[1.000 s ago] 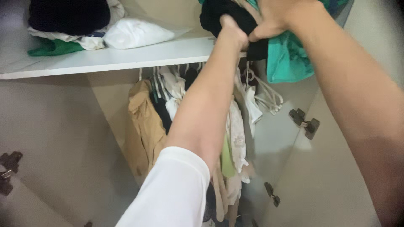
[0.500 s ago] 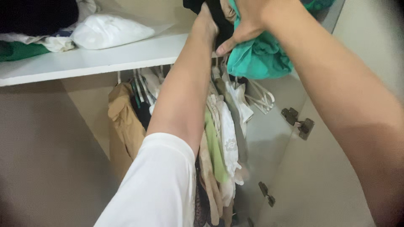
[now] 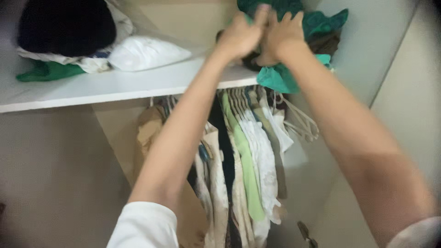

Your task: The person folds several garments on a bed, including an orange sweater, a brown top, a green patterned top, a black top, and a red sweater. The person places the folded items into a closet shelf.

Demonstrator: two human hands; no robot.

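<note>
Both my arms reach up to the white wardrobe shelf. My left hand and my right hand press side by side into a pile of clothes at the shelf's right end. The pile holds a teal green garment that hangs over the shelf edge and a dark garment under my hands. Both hands have their fingers curled into the cloth; the blur hides the exact grip.
On the shelf's left lie a white bundle, a dark folded pile and a green cloth. Below hang several garments and empty hangers. The wardrobe's side wall and door stand at the right.
My hands have pushed the dark and teal garments farther back onto the shelf. The view has tilted, showing more of the hanging clothes.
</note>
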